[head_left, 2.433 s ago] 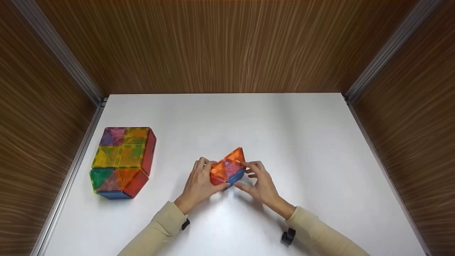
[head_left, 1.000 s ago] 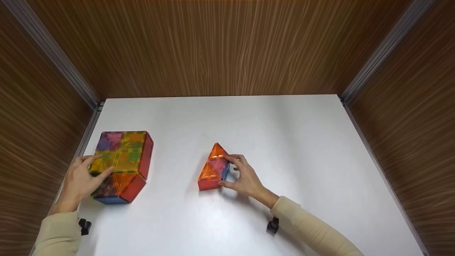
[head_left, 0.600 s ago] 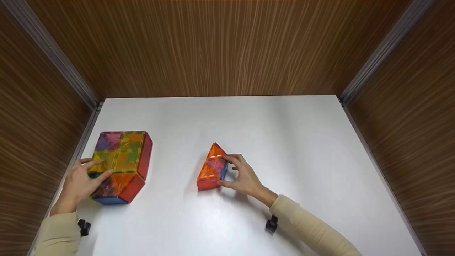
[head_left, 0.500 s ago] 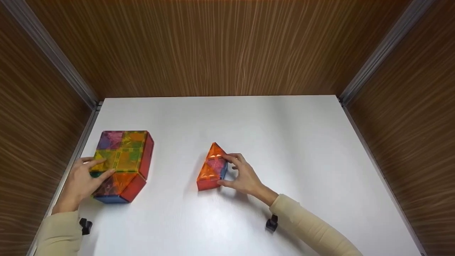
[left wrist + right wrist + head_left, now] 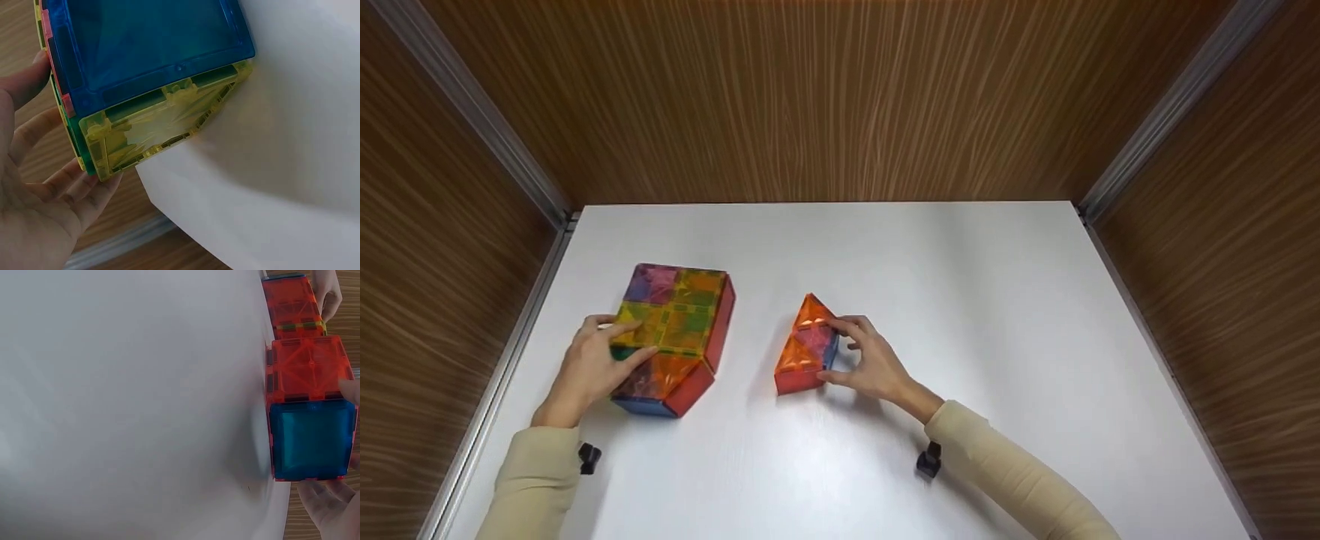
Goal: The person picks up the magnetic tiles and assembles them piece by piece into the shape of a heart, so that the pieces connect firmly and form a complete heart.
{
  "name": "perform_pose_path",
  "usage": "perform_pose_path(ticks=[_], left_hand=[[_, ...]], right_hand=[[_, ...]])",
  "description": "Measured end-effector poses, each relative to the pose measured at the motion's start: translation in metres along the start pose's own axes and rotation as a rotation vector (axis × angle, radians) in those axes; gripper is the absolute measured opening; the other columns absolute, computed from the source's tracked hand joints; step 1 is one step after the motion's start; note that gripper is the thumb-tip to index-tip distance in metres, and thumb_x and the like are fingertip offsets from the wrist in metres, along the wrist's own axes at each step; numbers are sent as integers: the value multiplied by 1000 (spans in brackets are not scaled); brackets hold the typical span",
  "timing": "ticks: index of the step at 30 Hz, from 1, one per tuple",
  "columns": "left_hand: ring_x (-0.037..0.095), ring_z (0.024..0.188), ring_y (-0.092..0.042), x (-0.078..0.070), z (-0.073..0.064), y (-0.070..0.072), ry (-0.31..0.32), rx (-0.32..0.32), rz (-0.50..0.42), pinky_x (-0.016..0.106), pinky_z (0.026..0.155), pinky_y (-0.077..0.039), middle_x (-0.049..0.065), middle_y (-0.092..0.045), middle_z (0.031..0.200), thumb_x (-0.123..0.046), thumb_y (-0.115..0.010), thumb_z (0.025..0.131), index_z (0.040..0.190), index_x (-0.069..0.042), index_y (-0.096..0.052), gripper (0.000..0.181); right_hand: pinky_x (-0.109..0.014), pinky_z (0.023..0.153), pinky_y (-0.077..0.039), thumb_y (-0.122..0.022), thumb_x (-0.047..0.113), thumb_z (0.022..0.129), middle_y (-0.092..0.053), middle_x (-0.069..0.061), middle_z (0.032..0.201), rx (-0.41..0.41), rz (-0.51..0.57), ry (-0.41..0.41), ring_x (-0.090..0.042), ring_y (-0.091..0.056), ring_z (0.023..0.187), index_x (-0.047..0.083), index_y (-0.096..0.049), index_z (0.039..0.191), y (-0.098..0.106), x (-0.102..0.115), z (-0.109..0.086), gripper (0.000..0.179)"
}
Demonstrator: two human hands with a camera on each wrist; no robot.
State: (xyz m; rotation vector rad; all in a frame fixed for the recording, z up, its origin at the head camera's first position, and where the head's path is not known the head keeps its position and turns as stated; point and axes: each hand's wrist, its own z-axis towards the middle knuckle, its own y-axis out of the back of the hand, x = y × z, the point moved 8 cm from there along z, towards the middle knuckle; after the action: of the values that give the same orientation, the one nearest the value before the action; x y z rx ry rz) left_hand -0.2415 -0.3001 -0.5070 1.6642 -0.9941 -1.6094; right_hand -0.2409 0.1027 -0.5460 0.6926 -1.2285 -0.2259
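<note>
The larger magnetic tile block (image 5: 688, 330), with yellow, purple, green and orange tiles on top and red and blue sides, stands left of the middle. My left hand (image 5: 594, 364) holds its left side, thumb and forefinger over the top. In the left wrist view, a blue tile (image 5: 152, 39) and a yellow tile (image 5: 163, 121) of this block face the camera. My right hand (image 5: 874, 360) grips the smaller magnetic tile block (image 5: 808, 345), orange and pink on top, thumb at its near corner and fingers at its far right edge. In the right wrist view its blue tile (image 5: 312, 441) shows.
Both blocks stand on a white tabletop (image 5: 1005, 300), a narrow gap between them. Wood-grain panels (image 5: 840, 97) close off the back and both sides. A metal rail (image 5: 510, 360) runs along the left edge.
My left hand left the smaller block, went to the larger one and has slid it right, towards the smaller block. The smaller block was turned and moved left earlier, with my right hand still on it.
</note>
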Motion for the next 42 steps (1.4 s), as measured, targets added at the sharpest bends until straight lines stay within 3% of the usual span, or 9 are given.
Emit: perform_pose_path(ticks=[8, 20, 27, 34, 42], left_hand=[[54, 133, -48, -31, 6, -17, -60, -16, -11, 70, 115, -42, 35, -41, 152, -41, -75, 98, 146, 2, -59, 66], [48, 129, -50, -65, 12, -41, -103, -15, -37, 66, 113, -46, 32, -45, 147, -37, -77, 97, 143, 0, -63, 61], [45, 129, -49, -77, 14, -52, -106, 10, -38, 63, 113, -48, 29, -45, 147, -40, -78, 96, 144, -2, -63, 63], [45, 130, -49, -82, 13, -54, -104, -7, -25, 62, 113, -48, 30, -46, 146, -39, -78, 96, 143, -1, -64, 62], [45, 129, -48, -94, -2, -65, -86, 22, -37, 62, 111, -49, 32, -41, 150, -41, -77, 96, 147, -2, -60, 67]], right_hand=[[-49, 103, -58, -93, 34, 79, -53, -11, 149, 5, 16, -5, -31, -61, 131, 19, -55, 152, -2, -3, 15, 83], [-50, 106, -57, -91, 33, 82, -52, -11, 153, 1, 40, 1, -32, -58, 137, 17, -55, 153, -6, -5, 23, 81], [-52, 105, -57, -91, 32, 82, -50, -15, 154, -7, 48, 10, -35, -58, 135, 18, -55, 153, -6, -4, 27, 81], [-52, 107, -57, -92, 34, 82, -49, -16, 155, 16, 26, 15, -36, -57, 138, 15, -54, 153, -4, -6, 30, 82], [-53, 111, -54, -89, 29, 85, -46, -19, 160, 71, 11, 14, -41, -54, 143, 13, -53, 155, 14, -18, 37, 81]])
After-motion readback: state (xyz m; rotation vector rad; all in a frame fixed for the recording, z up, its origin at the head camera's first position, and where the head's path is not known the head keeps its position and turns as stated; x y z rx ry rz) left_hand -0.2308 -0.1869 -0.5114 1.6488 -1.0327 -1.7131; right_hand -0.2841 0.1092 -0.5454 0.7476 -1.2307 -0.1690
